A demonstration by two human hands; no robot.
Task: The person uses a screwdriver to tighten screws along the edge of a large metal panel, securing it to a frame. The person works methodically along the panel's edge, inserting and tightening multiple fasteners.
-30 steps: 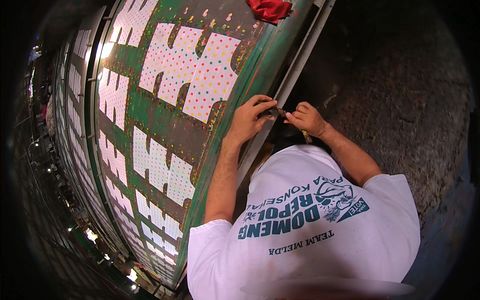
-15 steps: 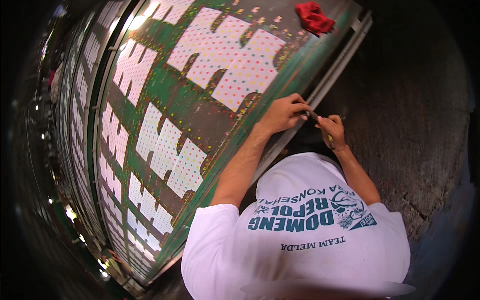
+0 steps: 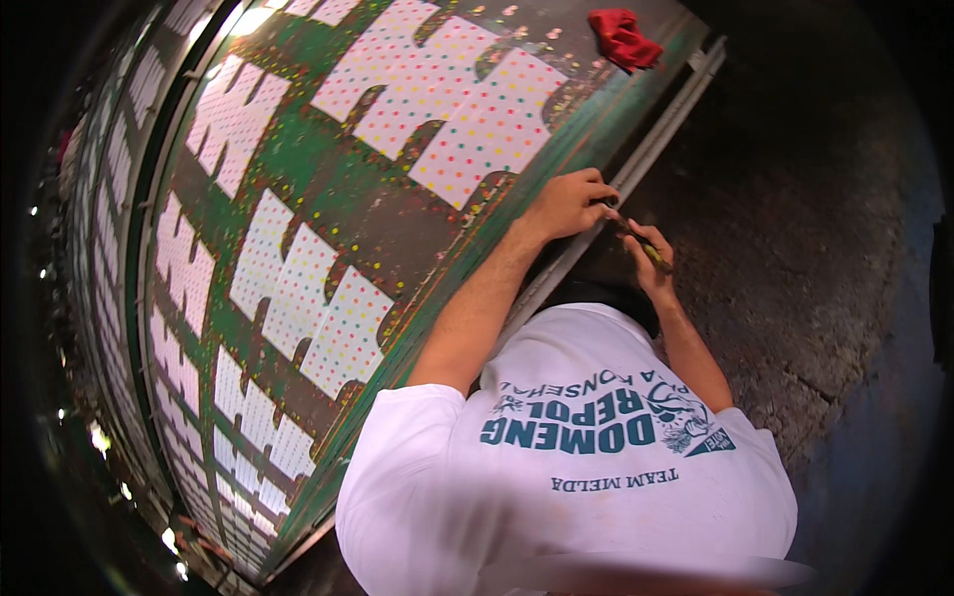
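Observation:
Beyond the table's edge, both my hands meet in front of my white shirt (image 3: 596, 387). My right hand (image 3: 651, 260) is closed round a slim tool with a yellow-brown handle (image 3: 658, 256); its exact kind is unclear. The tool's thin end points up and left toward my left hand (image 3: 576, 204). The fingers of that hand are bent and pinched together at the tool's tip. What they hold there is too small to make out. Dotted white panels (image 3: 482, 124) with curved cut-outs lie flat on the long table to the left.
The green-stained table (image 3: 417, 333) runs diagonally, with a metal rail (image 3: 676, 114) along its near side. A crumpled red cloth (image 3: 624, 40) lies at its far corner. Smaller rows of dotted panels (image 3: 313, 303) continue leftward. Dark, worn floor (image 3: 795, 258) stretches to the right.
The tool in my right hand has turned, so more of its handle shows, slanting down to the right. My right hand sits slightly lower. The whole view has shifted a little.

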